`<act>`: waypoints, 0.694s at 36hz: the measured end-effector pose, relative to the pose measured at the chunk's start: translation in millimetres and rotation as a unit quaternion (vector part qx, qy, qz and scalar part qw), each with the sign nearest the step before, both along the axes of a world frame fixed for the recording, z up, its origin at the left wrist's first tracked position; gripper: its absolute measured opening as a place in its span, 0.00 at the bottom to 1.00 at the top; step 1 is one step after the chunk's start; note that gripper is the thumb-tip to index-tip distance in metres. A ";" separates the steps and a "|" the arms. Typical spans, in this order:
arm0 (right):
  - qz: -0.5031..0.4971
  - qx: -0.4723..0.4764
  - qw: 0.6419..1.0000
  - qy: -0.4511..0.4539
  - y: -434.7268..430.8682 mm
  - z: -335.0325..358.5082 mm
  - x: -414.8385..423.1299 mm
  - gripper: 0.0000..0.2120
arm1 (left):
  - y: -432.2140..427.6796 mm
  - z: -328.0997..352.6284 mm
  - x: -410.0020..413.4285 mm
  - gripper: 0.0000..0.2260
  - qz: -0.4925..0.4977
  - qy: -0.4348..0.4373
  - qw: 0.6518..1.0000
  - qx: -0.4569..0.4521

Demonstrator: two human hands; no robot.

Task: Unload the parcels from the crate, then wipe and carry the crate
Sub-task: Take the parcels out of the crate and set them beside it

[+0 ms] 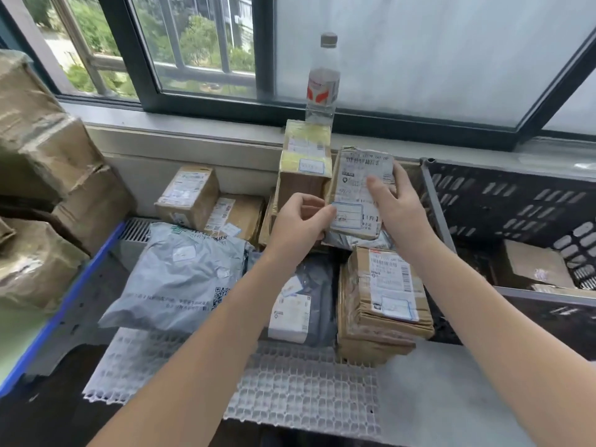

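Both my hands hold a small flat cardboard parcel with a white label, upright above the pile. My left hand grips its lower left corner; my right hand holds its right edge, thumb across the label. The black slotted crate stands at the right with a brown box still inside. Below my hands lie a stack of cardboard parcels, a grey mailer bag and a dark bag with a white label.
Brown boxes and a tall yellow-taped box stand against the wall under the window. A water bottle is on the sill. Large taped cartons are piled at the left. White plastic mesh covers the shelf front.
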State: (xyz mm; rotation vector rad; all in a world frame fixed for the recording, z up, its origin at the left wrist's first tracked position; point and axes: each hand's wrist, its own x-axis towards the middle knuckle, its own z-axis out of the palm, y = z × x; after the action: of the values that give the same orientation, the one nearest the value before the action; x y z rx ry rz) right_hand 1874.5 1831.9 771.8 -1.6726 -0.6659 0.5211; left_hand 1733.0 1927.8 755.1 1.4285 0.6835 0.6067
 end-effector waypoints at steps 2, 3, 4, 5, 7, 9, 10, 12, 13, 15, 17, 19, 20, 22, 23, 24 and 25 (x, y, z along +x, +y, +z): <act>0.004 -0.028 1.000 -0.006 -7.4 -5.0 -0.5 0.29 | -3.1 -4.7 -0.9 0.06 -0.019 0.007 1.000 0.000; 0.007 -0.044 0.999 -0.011 -12.0 -7.4 1.2 0.30 | -5.3 -7.1 -0.4 0.07 -0.027 0.011 1.000 -0.001; 0.010 -0.059 0.998 -0.017 -17.2 -8.7 2.8 0.31 | -8.2 -9.3 0.3 0.09 -0.036 0.015 0.999 -0.003; 0.012 -0.074 0.997 -0.025 -22.4 -8.5 4.0 0.30 | -11.3 -11.0 1.2 0.10 -0.046 0.019 0.999 -0.007; 0.013 -0.094 0.995 -0.039 -31.9 -7.1 9.2 0.26 | -17.2 -13.8 4.2 0.11 -0.064 0.020 0.998 -0.015; 0.016 -0.110 0.993 -0.046 -39.6 -3.2 12.9 0.22 | -22.6 -14.1 8.6 0.12 -0.082 0.021 0.996 -0.018; 0.014 -0.120 0.991 -0.052 -42.7 -1.7 14.6 0.21 | -25.1 -14.0 11.2 0.12 -0.090 0.023 0.996 -0.016; 0.005 -0.136 0.989 -0.060 -48.9 1.0 16.7 0.20 | -30.3 -13.6 16.7 0.12 -0.107 0.039 0.993 -0.010; 0.002 -0.143 0.988 -0.064 -51.9 1.9 17.4 0.19 | -33.2 -13.5 18.8 0.11 -0.114 0.049 0.992 -0.007; -0.002 -0.161 0.984 -0.078 -58.3 1.6 18.9 0.17 | -39.5 -14.3 22.6 0.10 -0.121 0.066 0.990 0.003; -0.003 -0.187 0.978 -0.089 -64.1 -0.5 20.7 0.17 | -44.6 -15.4 25.7 0.09 -0.119 0.075 0.990 0.012; -0.001 -0.223 0.969 -0.103 -69.7 -4.2 22.9 0.18 | -47.4 -16.1 28.8 0.08 -0.117 0.085 0.989 0.025; -0.001 -0.242 0.964 -0.111 -72.1 -7.0 24.1 0.19 | -48.5 -17.0 30.6 0.08 -0.116 0.090 0.989 0.035; -0.001 -0.283 0.951 -0.126 -76.0 -10.9 24.8 0.21 | -50.9 -18.9 33.8 0.09 -0.118 0.101 0.986 0.055; -0.001 -0.305 0.943 -0.133 -77.5 -12.9 24.9 0.22 | -52.3 -20.3 35.3 0.08 -0.117 0.108 0.985 0.063; 0.000 -0.327 0.935 -0.139 -79.0 -15.3 24.9 0.22 | -54.1 -21.8 36.8 0.08 -0.117 0.113 0.984 0.068; 0.005 -0.344 0.928 -0.145 -80.3 -17.4 24.3 0.23 | -55.9 -24.0 37.9 0.07 -0.116 0.118 0.984 0.071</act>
State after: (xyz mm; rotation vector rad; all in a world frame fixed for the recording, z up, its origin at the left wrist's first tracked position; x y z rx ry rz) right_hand 1898.8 1751.6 754.4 -2.4446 -0.7538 0.5560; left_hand 1770.8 1871.9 731.2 1.7027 0.6557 0.3102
